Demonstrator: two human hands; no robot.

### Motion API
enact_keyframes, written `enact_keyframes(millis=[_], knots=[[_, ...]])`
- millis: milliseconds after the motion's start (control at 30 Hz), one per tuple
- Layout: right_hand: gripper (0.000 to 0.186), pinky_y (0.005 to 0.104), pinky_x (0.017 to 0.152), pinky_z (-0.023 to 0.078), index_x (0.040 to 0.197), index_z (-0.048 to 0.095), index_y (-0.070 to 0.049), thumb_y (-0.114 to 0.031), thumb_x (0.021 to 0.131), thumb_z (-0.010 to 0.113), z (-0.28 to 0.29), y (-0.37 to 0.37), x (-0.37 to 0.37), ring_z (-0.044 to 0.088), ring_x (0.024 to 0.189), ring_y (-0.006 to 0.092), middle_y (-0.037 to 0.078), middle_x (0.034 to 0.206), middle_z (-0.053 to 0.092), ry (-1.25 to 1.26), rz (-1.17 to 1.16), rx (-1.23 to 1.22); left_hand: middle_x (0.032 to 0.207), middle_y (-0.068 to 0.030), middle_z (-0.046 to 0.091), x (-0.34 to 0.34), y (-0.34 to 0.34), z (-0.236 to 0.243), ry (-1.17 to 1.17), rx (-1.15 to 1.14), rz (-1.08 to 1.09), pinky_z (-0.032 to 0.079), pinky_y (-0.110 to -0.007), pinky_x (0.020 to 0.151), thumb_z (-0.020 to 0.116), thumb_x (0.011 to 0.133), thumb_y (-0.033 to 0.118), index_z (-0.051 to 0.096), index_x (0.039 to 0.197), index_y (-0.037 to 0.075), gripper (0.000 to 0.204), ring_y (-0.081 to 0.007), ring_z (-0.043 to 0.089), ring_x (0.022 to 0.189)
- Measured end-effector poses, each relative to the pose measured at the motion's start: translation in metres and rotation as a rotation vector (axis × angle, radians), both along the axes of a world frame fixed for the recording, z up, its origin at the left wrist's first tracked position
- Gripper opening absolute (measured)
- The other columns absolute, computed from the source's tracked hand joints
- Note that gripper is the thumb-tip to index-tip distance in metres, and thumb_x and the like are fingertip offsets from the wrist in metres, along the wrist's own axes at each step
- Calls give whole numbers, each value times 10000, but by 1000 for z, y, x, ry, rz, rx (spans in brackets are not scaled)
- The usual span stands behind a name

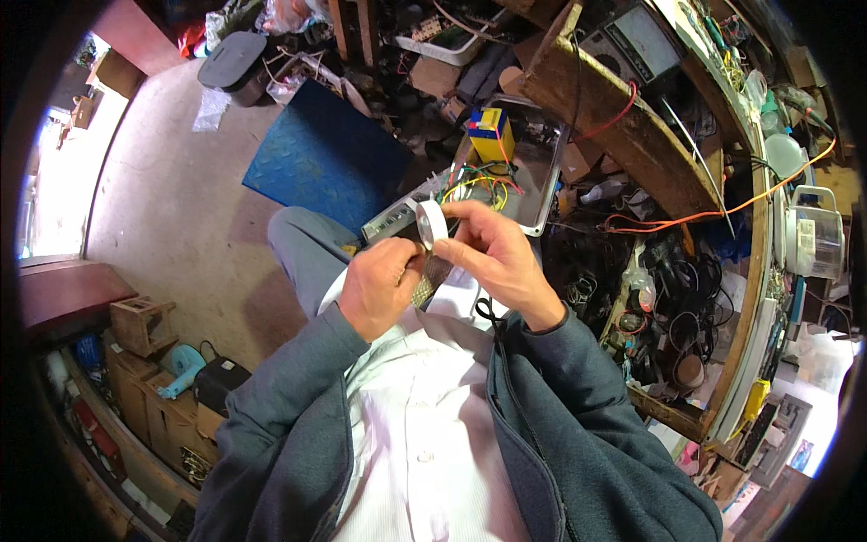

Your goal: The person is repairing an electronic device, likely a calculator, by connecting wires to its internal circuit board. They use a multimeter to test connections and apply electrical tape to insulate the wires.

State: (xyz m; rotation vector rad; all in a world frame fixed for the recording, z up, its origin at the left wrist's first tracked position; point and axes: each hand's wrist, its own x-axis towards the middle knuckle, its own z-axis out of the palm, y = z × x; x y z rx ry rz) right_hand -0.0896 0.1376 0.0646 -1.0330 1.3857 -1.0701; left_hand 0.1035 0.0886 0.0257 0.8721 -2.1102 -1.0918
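My right hand point(497, 257) grips a white tape roll point(431, 223) between thumb and fingers, held on its edge in front of me. My left hand point(379, 285) is closed just left of the roll, its fingertips beside it; what they pinch is too small to make out. A perforated tan piece point(421, 289) shows below my hands. Beyond them lies a silver strip-like device point(388, 212) with colored wires point(483, 185) running near it. A yellow and blue battery point(492, 140) stands in a metal tray point(553, 167).
A blue textured mat point(307, 154) lies on the floor point(163, 217) ahead-left, near a dark bin point(230, 68). At right are a wooden bench point(641, 135), tangled cables point(677, 325) and an orange cord point(722, 203). Cardboard boxes point(140, 402) sit at lower left; a bright doorway point(63, 190) is at far left.
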Motion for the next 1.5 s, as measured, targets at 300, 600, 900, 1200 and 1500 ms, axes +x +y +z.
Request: enact_keyframes(millis=[300,600,900,1200,1500], knots=[[140,256,532,450,843,641,8,-73,905,736,-19,13,14,569,581,100,53,680,608,373,-272,-225,685,72,503,-9,2,-4,317,913,107,305,-214,491,627,1002,146,636,883,9,182,-26,415,566],[195,327,751,482,929,640,6,-141,873,754,-27,27,5,606,882,252,128,1003,602,582,1,-322,665,91,417,-4,-15,6,432,1383,-15,215,-188,461,598,1033,218,600,956,54,181,-3,294,522],[227,239,644,431,954,621,-29,-231,1051,585,-28,39,-4,504,688,79,-16,791,587,-390,-53,105,757,30,541,-14,-3,-8,352,844,72,362,-213,539,611,1018,133,618,990,31,106,-29,452,638],[420,266,680,521,1208,582,26,26,828,762,18,11,-8,597,774,89,37,948,639,-574,1,73,870,-200,620,-9,0,3,84,144,20,507,-390,675,640,861,-19,619,972,-16,113,-372,643,770],[394,401,481,429,696,510,-58,-269,839,810,-10,5,8,573,538,317,122,635,562,991,-167,-316,813,-77,626,-16,13,12,148,272,-38,472,-290,626,649,929,23,633,966,-21,60,-150,583,688]])
